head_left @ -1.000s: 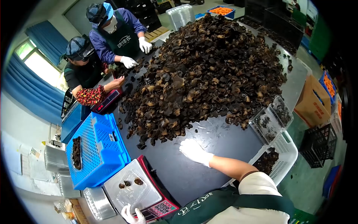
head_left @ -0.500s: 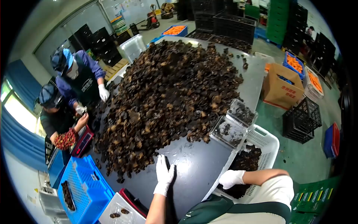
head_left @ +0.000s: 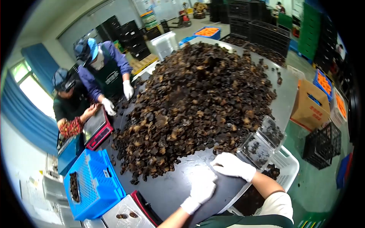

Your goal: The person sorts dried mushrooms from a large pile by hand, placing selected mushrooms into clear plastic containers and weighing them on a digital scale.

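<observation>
A big heap of dark brown wood ear mushrooms (head_left: 197,98) covers much of the metal table (head_left: 175,190). My right hand (head_left: 232,166), in a white glove, is over the table at the heap's near edge, beside a clear plastic box (head_left: 255,152). Its fingers point left, stretched out, with nothing visible in them. My left hand (head_left: 201,187), also gloved, is low over the bare metal left of it; glare and motion blur hide its fingers. A white basket (head_left: 292,167) holding more mushrooms stands under my right forearm.
Across the table's left side, two co-workers (head_left: 108,76) stand by a red scale (head_left: 99,136). Nearer are a blue crate (head_left: 93,182) and another scale (head_left: 142,207) bearing a clear tray with mushroom pieces. A cardboard box (head_left: 310,102) and black crate (head_left: 322,146) stand right.
My right hand has come up out of the white basket onto the table. My left hand has moved right, toward it. The whole view has shifted, and a co-worker's gloved hand has lowered near the scale.
</observation>
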A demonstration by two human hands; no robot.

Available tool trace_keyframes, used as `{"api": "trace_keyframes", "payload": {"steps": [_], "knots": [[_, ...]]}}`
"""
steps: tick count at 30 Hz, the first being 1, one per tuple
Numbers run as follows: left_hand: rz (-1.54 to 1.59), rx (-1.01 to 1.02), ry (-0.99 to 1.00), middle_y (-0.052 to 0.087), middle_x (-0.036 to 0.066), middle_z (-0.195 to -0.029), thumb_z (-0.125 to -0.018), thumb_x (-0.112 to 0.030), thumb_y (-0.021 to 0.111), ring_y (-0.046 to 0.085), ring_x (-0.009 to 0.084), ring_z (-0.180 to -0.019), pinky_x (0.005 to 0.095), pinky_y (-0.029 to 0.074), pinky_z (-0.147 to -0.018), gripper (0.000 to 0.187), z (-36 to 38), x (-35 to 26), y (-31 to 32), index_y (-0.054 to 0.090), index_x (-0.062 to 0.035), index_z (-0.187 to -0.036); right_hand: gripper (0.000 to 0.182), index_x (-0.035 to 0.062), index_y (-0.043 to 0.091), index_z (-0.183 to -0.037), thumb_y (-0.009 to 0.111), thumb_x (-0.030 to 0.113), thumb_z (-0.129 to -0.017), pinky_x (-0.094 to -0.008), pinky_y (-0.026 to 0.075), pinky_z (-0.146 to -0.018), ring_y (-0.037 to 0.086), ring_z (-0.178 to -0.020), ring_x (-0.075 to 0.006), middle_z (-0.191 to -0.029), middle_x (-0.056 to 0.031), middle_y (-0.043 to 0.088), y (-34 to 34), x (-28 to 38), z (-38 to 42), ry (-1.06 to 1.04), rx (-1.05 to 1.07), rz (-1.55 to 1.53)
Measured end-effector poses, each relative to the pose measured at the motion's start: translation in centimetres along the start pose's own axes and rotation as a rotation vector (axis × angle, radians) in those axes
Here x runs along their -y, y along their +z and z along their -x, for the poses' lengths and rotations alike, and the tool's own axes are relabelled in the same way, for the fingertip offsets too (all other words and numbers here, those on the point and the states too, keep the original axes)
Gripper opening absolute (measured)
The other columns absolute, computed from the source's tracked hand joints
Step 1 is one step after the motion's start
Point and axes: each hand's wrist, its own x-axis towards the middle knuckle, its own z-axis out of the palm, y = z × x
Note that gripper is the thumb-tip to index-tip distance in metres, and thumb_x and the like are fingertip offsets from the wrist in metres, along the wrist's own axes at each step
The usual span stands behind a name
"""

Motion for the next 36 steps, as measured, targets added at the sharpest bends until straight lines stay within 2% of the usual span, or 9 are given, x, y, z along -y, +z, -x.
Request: {"api": "trace_keyframes", "payload": {"steps": [5,7,11,18,22,25,29,33,36], "knots": [[-0.425,-0.691,-0.245,0.056,0.016,-0.119,-0.082,-0.004,0.064,0.050,0.0333,-0.116,0.0426,0.040,-0.101,0.029,-4.0,11.3,-10.2,0.063,-0.0063,-0.111,0.022,0.0079,0.066,-0.102,0.065,0.022,-0.085,-0.0393,0.049,-0.085,0.060,-0.097,-0.0308,-0.100,-0.0114,0.063,2.0,-2.4,-13.0,-0.099,-0.358,-0.156],[-0.598,-0.634,-0.409,0.048,0.020,-0.135,-0.086,-0.022,0.067,0.043,0.0387,-0.125,0.0477,0.035,-0.105,0.043,-4.8,15.0,-13.1,0.057,-0.0096,-0.127,0.022,0.0077,0.065,-0.102,0.066,0.022,-0.086,-0.0390,0.049,-0.087,0.060,-0.099,-0.0310,-0.102,-0.0121,0.063,3.1,-2.8,-17.9,-0.111,-0.548,-0.141],[-0.493,-0.398,-0.749,0.031,0.026,-0.151,-0.080,-0.058,0.065,0.030,0.0469,-0.137,0.0526,0.028,-0.110,0.078,-4.7,18.4,-14.2,0.046,-0.0124,-0.141,0.069,0.0111,0.050,-0.137,0.066,0.050,-0.082,-0.0460,0.035,-0.108,0.040,-0.130,-0.0404,-0.143,-0.0211,0.044,5.0,-1.7,-23.1,0.221,-0.325,-0.146],[-0.667,-0.191,-0.689,0.053,0.019,-0.124,-0.067,-0.044,0.074,0.051,0.0395,-0.102,0.0470,0.045,-0.086,0.057,-2.2,13.4,-11.9,0.063,-0.0084,-0.110,0.055,0.0130,0.065,-0.114,0.071,0.046,-0.070,-0.0470,0.044,-0.088,0.053,-0.111,-0.0320,-0.124,-0.0096,0.055,7.8,1.4,-20.2,0.044,-0.103,0.175],[-0.707,-0.083,-0.698,0.055,0.015,-0.122,-0.064,-0.045,0.072,0.048,0.0385,-0.108,0.0502,0.041,-0.091,0.060,1.6,11.2,-7.9,0.064,-0.0110,-0.113,0.044,0.0106,0.065,-0.105,0.071,0.033,-0.068,-0.0472,0.038,-0.092,0.047,-0.111,-0.0315,-0.119,-0.0099,0.055,10.1,1.1,-15.0,-0.217,-0.161,0.200],[-0.689,-0.155,-0.614,0.058,0.012,-0.122,-0.064,-0.044,0.073,0.040,0.0434,-0.121,0.0562,0.029,-0.104,0.060,4.6,8.9,-6.2,0.064,-0.0159,-0.116,0.038,0.0143,0.065,-0.103,0.071,0.032,-0.070,-0.0515,0.030,-0.102,0.042,-0.117,-0.0314,-0.121,-0.0086,0.053,9.4,1.5,-11.4,-0.317,-0.146,0.201],[-0.481,-0.491,-0.560,0.068,0.003,-0.100,-0.070,-0.025,0.075,0.044,0.0385,-0.118,0.0526,0.029,-0.103,0.034,6.3,7.4,-6.9,0.067,-0.0172,-0.102,0.031,0.0163,0.062,-0.097,0.074,0.027,-0.071,-0.0597,0.022,-0.107,0.039,-0.124,-0.0354,-0.123,-0.0092,0.052,8.7,0.5,-8.8,-0.059,-0.394,0.238],[-0.700,-0.272,-0.777,0.043,0.016,-0.141,-0.075,-0.038,0.073,0.038,0.0498,-0.125,0.0609,0.027,-0.105,0.052,7.2,7.3,-6.0,0.063,-0.0168,-0.122,0.063,0.0173,0.054,-0.133,0.068,0.044,-0.077,-0.0662,0.014,-0.109,0.026,-0.134,-0.0501,-0.146,-0.0215,0.036,9.4,2.2,-7.0,0.078,-0.196,0.340],[-0.582,-0.070,-0.727,0.039,0.018,-0.146,-0.075,-0.041,0.071,0.035,0.0531,-0.126,0.0626,0.026,-0.106,0.050,9.7,6.3,-4.4,0.065,-0.0163,-0.118,0.055,0.0163,0.061,-0.121,0.072,0.041,-0.073,-0.0658,0.022,-0.106,0.030,-0.131,-0.0503,-0.142,-0.0171,0.043,10.9,4.2,-3.5,-0.142,-0.128,0.209]]}}
